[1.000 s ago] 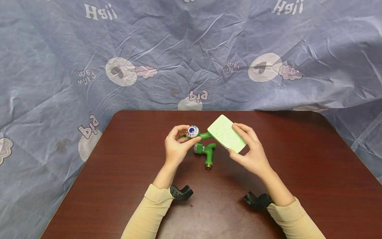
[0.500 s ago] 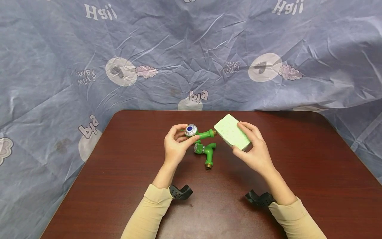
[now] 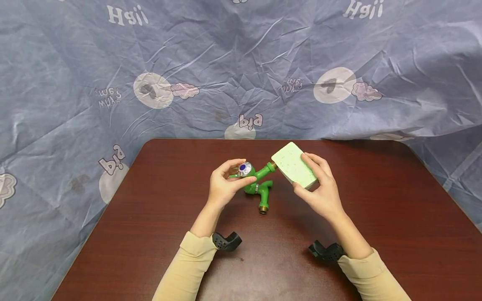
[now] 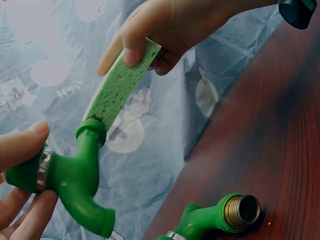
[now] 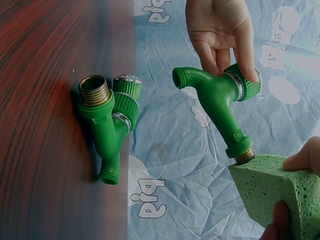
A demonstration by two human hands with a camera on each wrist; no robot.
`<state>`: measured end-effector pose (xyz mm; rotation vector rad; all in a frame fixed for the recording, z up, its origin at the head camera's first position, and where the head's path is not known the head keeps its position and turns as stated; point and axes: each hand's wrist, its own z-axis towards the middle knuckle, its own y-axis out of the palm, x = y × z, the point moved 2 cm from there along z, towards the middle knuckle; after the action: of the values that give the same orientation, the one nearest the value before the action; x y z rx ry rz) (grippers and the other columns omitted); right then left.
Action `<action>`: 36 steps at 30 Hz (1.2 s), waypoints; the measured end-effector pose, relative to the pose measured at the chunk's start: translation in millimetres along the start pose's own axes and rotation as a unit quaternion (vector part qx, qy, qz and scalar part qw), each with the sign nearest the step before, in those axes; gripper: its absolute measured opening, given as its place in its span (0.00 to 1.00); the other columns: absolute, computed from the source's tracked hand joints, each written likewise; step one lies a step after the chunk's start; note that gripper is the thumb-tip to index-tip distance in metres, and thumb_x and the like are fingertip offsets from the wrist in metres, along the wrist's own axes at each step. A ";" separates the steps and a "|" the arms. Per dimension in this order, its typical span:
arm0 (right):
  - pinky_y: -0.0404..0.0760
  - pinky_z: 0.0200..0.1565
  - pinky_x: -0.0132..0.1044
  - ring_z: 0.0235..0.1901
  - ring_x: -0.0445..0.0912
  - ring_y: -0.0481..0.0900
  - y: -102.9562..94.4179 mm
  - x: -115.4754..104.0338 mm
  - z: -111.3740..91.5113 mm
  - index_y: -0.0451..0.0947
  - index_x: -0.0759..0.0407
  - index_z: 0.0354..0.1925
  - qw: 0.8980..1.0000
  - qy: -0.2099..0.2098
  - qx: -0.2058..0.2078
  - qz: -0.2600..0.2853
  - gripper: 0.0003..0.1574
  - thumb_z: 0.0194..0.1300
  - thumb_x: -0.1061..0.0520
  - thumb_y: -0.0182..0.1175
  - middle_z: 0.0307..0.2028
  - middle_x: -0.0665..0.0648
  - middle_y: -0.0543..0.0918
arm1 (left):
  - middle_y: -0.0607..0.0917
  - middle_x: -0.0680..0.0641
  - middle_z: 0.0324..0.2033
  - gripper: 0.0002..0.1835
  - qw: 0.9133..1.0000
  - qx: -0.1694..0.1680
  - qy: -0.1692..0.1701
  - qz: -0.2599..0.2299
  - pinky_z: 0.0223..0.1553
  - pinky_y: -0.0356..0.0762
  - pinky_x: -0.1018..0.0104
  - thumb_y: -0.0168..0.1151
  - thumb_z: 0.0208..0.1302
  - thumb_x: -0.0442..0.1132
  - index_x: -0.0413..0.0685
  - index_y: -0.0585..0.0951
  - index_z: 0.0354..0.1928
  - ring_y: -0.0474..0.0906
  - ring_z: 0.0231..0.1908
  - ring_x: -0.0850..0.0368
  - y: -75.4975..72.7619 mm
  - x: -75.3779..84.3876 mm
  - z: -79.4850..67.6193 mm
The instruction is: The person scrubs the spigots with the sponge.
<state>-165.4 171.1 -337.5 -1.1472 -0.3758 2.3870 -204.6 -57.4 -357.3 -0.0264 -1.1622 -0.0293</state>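
Observation:
My left hand (image 3: 224,184) pinches a green faucet (image 5: 217,100) by its ribbed knob, whose end is clear with a blue centre. The faucet is held above the table, its brass-threaded end pointing right. In my right hand (image 3: 318,188) is a pale green sponge (image 3: 295,166), gripped by its edges between thumb and fingers. One corner of the sponge meets the threaded end in the right wrist view. A second green faucet (image 3: 263,195) lies on the table just below the held one; my left hand and the held faucet partly hide its knob.
The dark red-brown wooden table (image 3: 158,234) spans the lower view. A blue patterned cloth (image 3: 211,54) hangs behind and at the sides. Black wrist mounts (image 3: 227,242) sit at both cuffs.
The held faucet has turned so its threaded end, earlier behind the sponge, now shows and points up to the right. The sponge has shifted slightly right.

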 end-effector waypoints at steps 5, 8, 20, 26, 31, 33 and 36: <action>0.64 0.38 0.23 0.51 0.55 0.67 -0.6 -2.2 0.5 0.70 0.74 0.57 1.000 0.001 0.003 0.001 0.40 0.41 0.76 0.65 0.57 0.73 0.67 | 0.82 0.39 0.42 0.25 0.999 -0.039 -0.035 0.009 0.34 0.79 0.61 0.74 0.40 0.22 0.32 0.80 0.47 0.78 0.34 0.49 -2.3 1.7 0.4; 0.65 0.38 0.23 0.51 0.53 0.67 -0.8 -1.4 0.7 0.70 0.73 0.57 1.000 0.001 0.007 0.006 0.40 0.41 0.76 0.64 0.57 0.73 0.68 | 0.82 0.39 0.44 0.26 0.996 -0.072 -0.047 0.005 0.34 0.79 0.64 0.73 0.41 0.22 0.32 0.80 0.48 0.78 0.32 0.53 -2.2 -0.6 0.5; 0.66 0.39 0.24 0.53 0.47 0.66 -3.5 0.2 1.4 0.70 0.74 0.58 0.999 0.003 0.019 0.028 0.41 0.41 0.77 0.64 0.58 0.73 0.67 | 0.84 0.46 0.30 0.26 0.986 -0.131 -0.101 -0.022 0.25 0.74 0.71 0.74 0.40 0.24 0.38 0.81 0.47 0.81 0.26 0.58 -2.3 -31.6 2.5; 0.69 0.41 0.22 0.56 0.42 0.65 -3.6 15.9 1.1 0.68 0.72 0.59 0.996 -0.028 0.035 0.082 0.43 0.39 0.80 0.63 0.59 0.70 0.66 | 0.83 0.45 0.32 0.26 0.983 -0.141 -0.105 -0.057 0.28 0.77 0.70 0.70 0.42 0.20 0.33 0.78 0.49 0.82 0.29 0.60 -2.4 -32.1 3.3; 0.70 0.39 0.25 0.57 0.46 0.66 -1.8 34.0 -0.5 0.68 0.67 0.61 0.990 -0.047 0.041 0.124 0.47 0.39 0.79 0.63 0.61 0.63 0.66 | 0.81 0.44 0.38 0.25 0.986 -0.117 -0.097 -0.061 0.29 0.79 0.69 0.70 0.43 0.22 0.30 0.76 0.48 0.83 0.28 0.60 -2.2 -33.4 5.0; 0.71 0.38 0.25 0.56 0.47 0.66 -0.4 35.0 -1.2 0.69 0.66 0.61 0.990 -0.058 0.027 0.129 0.46 0.39 0.79 0.64 0.61 0.63 0.66 | 0.80 0.44 0.38 0.25 0.987 -0.108 -0.097 -0.064 0.30 0.80 0.69 0.71 0.43 0.22 0.30 0.76 0.47 0.83 0.28 0.60 -2.3 -34.1 5.4; 0.72 0.37 0.24 0.54 0.46 0.67 2.1 28.3 -1.8 0.68 0.70 0.60 0.989 -0.072 -0.008 0.127 0.45 0.39 0.79 0.64 0.60 0.67 0.66 | 0.80 0.45 0.37 0.24 0.988 -0.099 -0.100 -0.060 0.29 0.80 0.69 0.71 0.43 0.23 0.32 0.77 0.46 0.83 0.27 0.60 -2.9 -34.5 5.5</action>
<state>-180.0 183.9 -358.2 -1.0878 -0.3124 2.7032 -223.4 -59.7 -386.8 -0.1392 -1.3579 -0.2533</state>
